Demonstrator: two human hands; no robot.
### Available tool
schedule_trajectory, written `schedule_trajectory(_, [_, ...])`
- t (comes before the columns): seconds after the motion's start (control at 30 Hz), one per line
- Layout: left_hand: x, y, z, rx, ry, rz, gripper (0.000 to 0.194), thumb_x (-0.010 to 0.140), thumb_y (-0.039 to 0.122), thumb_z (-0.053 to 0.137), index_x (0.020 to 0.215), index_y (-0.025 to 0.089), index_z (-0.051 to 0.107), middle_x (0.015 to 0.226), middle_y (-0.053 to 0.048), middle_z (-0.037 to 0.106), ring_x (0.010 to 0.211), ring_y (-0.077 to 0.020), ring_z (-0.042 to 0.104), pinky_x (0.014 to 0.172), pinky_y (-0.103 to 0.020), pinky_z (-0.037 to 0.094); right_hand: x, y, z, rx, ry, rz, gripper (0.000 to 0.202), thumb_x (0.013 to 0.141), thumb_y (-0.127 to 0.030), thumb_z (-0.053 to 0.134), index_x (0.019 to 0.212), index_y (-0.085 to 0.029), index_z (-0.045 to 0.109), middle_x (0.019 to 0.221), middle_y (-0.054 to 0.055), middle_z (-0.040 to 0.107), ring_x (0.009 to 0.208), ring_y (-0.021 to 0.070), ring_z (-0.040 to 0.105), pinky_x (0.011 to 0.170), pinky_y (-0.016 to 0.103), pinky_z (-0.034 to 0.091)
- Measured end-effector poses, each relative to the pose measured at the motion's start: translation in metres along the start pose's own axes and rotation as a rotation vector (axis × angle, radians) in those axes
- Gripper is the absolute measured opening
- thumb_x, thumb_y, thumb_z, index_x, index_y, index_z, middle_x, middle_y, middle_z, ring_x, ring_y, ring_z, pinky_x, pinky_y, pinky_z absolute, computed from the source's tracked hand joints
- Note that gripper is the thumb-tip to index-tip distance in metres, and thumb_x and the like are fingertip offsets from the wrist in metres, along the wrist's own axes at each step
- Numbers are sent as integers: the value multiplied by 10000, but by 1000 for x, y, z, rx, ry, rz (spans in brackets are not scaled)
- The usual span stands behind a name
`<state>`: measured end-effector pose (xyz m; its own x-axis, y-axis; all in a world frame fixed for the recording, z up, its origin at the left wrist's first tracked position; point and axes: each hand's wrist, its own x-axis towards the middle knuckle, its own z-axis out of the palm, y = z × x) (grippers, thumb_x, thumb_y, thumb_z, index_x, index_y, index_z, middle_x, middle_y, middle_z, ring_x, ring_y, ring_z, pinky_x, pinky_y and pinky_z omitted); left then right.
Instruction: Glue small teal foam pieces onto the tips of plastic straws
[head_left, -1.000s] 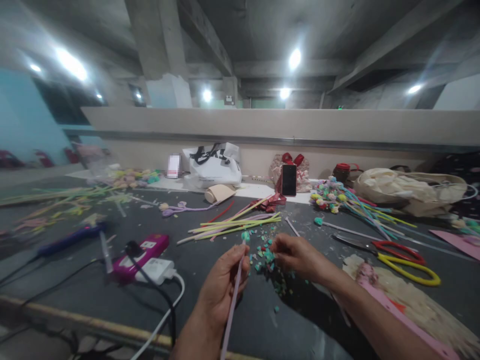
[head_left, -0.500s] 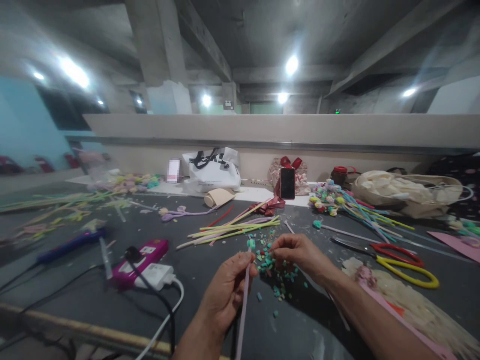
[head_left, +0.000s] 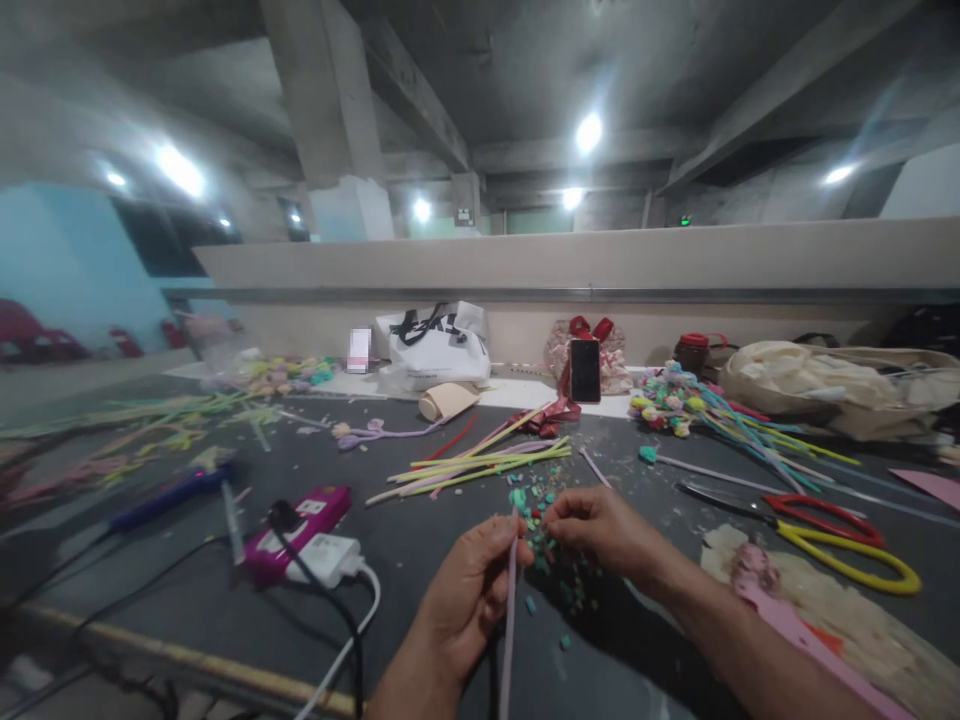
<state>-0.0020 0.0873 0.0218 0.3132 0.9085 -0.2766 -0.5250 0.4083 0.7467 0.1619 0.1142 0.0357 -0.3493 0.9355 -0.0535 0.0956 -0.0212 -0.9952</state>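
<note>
My left hand (head_left: 480, 575) pinches a pale purple stem (head_left: 509, 625) near its top, and the stem hangs down toward the bottom edge. Green bits (head_left: 517, 499) show at the stem's upper end, just above my fingertips. To the right, my right hand (head_left: 592, 525) has its thumb and fingers closed together over a scatter of small green pieces (head_left: 574, 590); anything between those fingertips is too small to make out. The two hands are close but apart. Behind them lies a bunch of yellow and purple stems (head_left: 480, 462).
Red-and-yellow-handled scissors (head_left: 847, 558) lie at right, near a stem with a green tip (head_left: 647, 455). At left are a magenta power strip (head_left: 330, 505), cables and a blue tool (head_left: 169, 497). A phone (head_left: 585, 371) and a white bag (head_left: 439, 350) stand behind.
The view has shifted, so most things appear slightly further right. My right hand has come a little closer to my left hand, which still holds the stem.
</note>
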Motion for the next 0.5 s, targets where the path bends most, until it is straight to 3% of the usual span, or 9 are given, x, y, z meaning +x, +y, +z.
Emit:
schedule_trajectory(0.17, [3,-1,-1,51,-36,7,159,635,252,644,647,106,582,436,49,501,282,21,310,268,-79,192,-1,-1,0,134,-34,79,173,636,-300,607,693,-137,589,448,-42,558,357,47,430,350,147,245])
schedule_trajectory(0.5, [5,-7,0,162,-42,94,145,647,237,640,698,117,577,562,18,547,367,3,386,307,-84,229,-1,3,14,249,-7,48,189,613,-299,655,659,-146,553,488,-59,513,388,31,409,365,136,231])
